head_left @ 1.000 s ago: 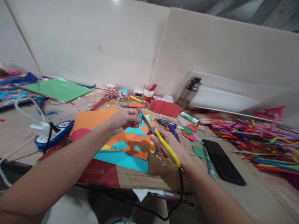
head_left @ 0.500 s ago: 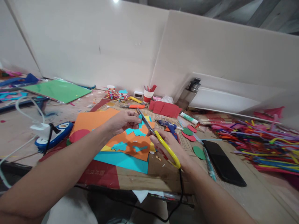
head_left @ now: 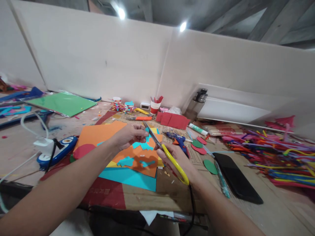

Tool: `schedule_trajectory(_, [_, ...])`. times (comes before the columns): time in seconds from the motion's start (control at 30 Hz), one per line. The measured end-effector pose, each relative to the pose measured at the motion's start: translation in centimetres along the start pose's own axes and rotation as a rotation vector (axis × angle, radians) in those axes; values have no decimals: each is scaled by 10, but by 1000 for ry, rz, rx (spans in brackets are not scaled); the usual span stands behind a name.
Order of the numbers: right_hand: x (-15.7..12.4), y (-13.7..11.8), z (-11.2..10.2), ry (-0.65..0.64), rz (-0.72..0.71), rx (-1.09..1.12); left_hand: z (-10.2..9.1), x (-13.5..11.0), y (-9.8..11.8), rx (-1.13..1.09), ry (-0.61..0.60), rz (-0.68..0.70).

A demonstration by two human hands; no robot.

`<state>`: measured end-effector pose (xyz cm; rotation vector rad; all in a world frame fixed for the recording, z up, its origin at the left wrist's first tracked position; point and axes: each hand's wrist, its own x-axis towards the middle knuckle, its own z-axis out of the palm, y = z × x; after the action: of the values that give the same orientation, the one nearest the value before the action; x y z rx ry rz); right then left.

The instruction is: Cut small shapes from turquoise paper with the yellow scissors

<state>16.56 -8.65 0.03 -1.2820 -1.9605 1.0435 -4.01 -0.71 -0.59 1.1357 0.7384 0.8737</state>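
My right hand (head_left: 173, 155) grips a pair of yellow-handled scissors (head_left: 173, 163), whose blades point up and away to the left. Close beside the blades, my left hand (head_left: 131, 136) pinches a small piece of blue paper (head_left: 147, 132) between thumb and fingers. Under both hands lies a sheet of orange paper (head_left: 98, 132). Cut blue scraps (head_left: 126, 161) rest on it, and a larger blue sheet (head_left: 133, 179) sticks out from beneath its near edge. Yellow paper shows in part below the orange one.
A blue glue gun (head_left: 180, 141), a glue stick (head_left: 198, 129) and a black phone (head_left: 237, 178) lie to the right, before a heap of pipe cleaners (head_left: 273, 154). An orange cutter (head_left: 142, 118) sits behind. On the left is a blue power strip (head_left: 59, 152) with cables.
The view has tilted up slightly, so the table sits lower in the picture. Both hands keep nearly the same pose, still holding the scissors and the blue paper.
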Motion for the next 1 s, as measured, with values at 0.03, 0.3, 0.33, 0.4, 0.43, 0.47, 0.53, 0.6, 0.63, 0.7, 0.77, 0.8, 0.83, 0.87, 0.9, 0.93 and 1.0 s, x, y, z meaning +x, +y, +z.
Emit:
schedule_trajectory(0.03, [0,1,0,3,-9,-16,0,0,-1,0,0,0])
schedule_trajectory(0.3, [4,16,3,139,-7,-163,4,-1,-5,-18,2,-1])
schedule_trajectory(0.33, [6,19,3,166,27,-191,5,-1,-7,-16,3,7])
schedule_trajectory(0.4, [8,24,1,208,93,-266,8,0,-12,-2,10,10])
schedule_trajectory(0.43, [9,26,0,230,130,-322,9,0,-15,6,28,19])
schedule_trajectory(0.47, [9,28,0,250,174,-396,11,1,-18,18,55,19])
schedule_trajectory(0.53, [9,30,0,278,266,-571,13,2,-23,53,70,5])
schedule_trajectory(0.6, [9,30,1,271,328,-714,15,3,-26,86,64,5])
schedule_trajectory(0.63, [8,30,2,257,344,-756,15,3,-27,101,60,9])
schedule_trajectory(0.7, [8,29,4,235,359,-797,16,3,-28,131,59,16])
schedule_trajectory(0.77, [7,27,5,227,377,-822,16,2,-29,151,63,16])
schedule_trajectory(0.8, [7,27,5,225,382,-833,16,2,-29,154,65,15])
schedule_trajectory(0.83, [7,27,6,221,385,-843,17,2,-30,152,67,12])
schedule_trajectory(0.87, [7,27,6,218,387,-853,17,2,-30,147,70,9])
schedule_trajectory(0.9, [7,27,7,213,387,-861,17,2,-30,139,73,7])
schedule_trajectory(0.93, [7,27,7,208,385,-868,17,2,-31,128,77,7])
schedule_trajectory(1.0, [7,28,7,203,376,-878,18,1,-31,102,91,8])
